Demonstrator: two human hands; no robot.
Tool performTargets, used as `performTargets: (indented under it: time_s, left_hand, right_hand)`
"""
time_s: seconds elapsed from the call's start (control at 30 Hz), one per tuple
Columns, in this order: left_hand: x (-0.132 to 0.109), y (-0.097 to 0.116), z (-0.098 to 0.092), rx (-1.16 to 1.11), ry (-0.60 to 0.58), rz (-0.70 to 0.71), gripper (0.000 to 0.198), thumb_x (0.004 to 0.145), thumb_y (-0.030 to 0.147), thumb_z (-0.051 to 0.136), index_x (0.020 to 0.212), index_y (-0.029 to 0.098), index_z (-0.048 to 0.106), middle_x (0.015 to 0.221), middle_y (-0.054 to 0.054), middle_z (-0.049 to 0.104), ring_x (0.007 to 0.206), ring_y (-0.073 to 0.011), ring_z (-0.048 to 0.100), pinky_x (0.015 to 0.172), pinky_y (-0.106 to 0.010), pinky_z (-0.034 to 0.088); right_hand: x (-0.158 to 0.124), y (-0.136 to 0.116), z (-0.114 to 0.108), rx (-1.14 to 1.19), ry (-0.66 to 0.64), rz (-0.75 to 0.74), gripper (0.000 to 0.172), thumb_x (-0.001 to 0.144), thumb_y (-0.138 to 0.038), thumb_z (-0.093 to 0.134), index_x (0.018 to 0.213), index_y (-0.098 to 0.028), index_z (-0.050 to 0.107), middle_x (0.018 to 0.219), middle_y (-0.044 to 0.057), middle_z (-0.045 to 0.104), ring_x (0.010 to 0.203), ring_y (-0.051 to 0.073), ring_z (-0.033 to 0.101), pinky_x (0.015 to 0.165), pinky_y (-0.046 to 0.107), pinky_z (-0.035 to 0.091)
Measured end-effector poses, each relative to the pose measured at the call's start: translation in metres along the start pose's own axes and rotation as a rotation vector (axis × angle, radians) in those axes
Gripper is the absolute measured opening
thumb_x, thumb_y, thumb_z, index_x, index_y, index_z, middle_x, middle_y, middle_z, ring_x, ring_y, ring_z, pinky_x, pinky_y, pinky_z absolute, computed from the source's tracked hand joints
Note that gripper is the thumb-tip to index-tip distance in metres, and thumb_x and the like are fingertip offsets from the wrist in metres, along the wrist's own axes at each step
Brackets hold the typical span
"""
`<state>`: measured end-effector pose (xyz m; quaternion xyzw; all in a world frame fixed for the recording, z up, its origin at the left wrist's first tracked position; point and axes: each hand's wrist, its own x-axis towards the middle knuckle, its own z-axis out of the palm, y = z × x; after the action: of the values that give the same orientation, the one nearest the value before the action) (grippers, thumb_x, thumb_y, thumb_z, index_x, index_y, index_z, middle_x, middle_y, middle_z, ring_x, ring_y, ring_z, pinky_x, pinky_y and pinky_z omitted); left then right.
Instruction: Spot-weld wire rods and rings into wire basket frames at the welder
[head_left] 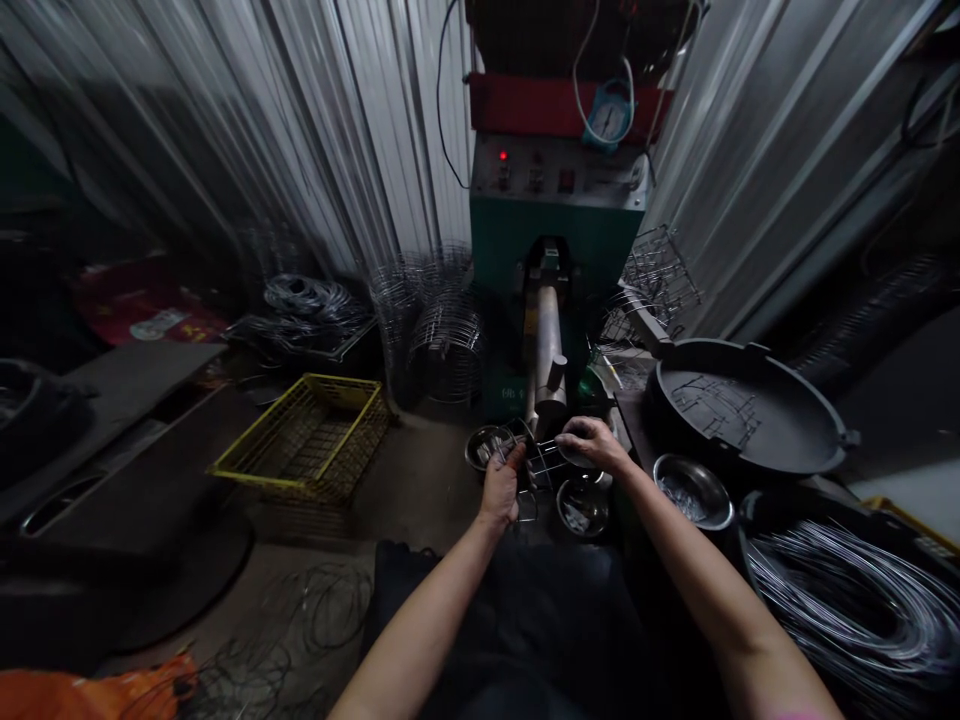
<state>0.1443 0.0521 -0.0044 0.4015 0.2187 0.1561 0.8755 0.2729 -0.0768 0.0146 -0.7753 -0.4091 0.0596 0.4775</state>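
Observation:
A small bent-wire frame point(546, 462) is held in front of the machine's metal arm point(550, 345). My left hand point(501, 487) is closed around its left side. On its right side, the curled fingers of my right hand point(592, 440) meet the wire; the exact grip is too dim to make out. Just behind my left hand is a metal bowl point(471, 452) with small metal pieces. Another bowl point(583, 532) with small pieces sits below my right hand.
A yellow-rimmed wire basket point(337, 470) lies at left. To the right are a large round black pan point(780, 425), a steel bowl point(724, 505) and coiled wire point(885, 610). The green machine point(499, 230) has a lit red lamp. Loose wire point(322, 610) litters the floor.

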Motion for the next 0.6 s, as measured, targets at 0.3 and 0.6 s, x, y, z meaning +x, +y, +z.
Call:
performTargets:
  time_s: [0.3, 0.6]
  left_hand:
    - [0.003, 0.005, 0.002, -0.032, -0.016, -0.025, 0.042, 0.054, 0.042, 0.072, 0.084, 0.016, 0.057, 0.051, 0.006, 0.049, 0.038, -0.0056, 0.042, 0.036, -0.017, 0.031]
    - [0.006, 0.002, -0.006, -0.029, -0.044, 0.000, 0.035, 0.058, 0.038, 0.071, 0.082, 0.017, 0.058, 0.056, 0.004, 0.055, 0.043, -0.0074, 0.046, 0.041, -0.019, 0.036]
  right_hand:
    - [0.003, -0.004, -0.002, 0.048, -0.020, 0.081, 0.038, 0.069, -0.054, 0.062, 0.065, -0.017, 0.059, 0.061, 0.001, 0.054, 0.061, 0.018, 0.052, 0.052, 0.024, 0.039]
    - [-0.006, -0.009, -0.007, -0.050, 0.038, -0.003, 0.030, 0.072, -0.049, 0.062, 0.072, -0.019, 0.064, 0.076, 0.003, 0.059, 0.076, 0.022, 0.053, 0.069, 0.030, 0.041]
